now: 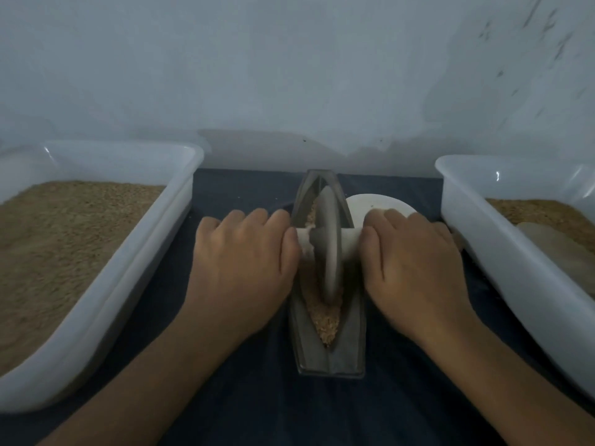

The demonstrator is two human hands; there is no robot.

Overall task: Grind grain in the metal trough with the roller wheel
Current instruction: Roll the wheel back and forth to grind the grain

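Head view: roller wheel (328,249) stands upright in the metal trough (331,355), midway between the 2 hands. Left hand (241,262) and right hand (415,262) each curl over 1 end of the pale axle handle (351,241), just beside the disc. Grain (325,320) lies along the groove, mostly nearer than the hands. The wheel looks heavy, stiff and narrow-edged, likely to tip sideways; gripping both axle ends evenly suits it. The grain is loose and may spill.
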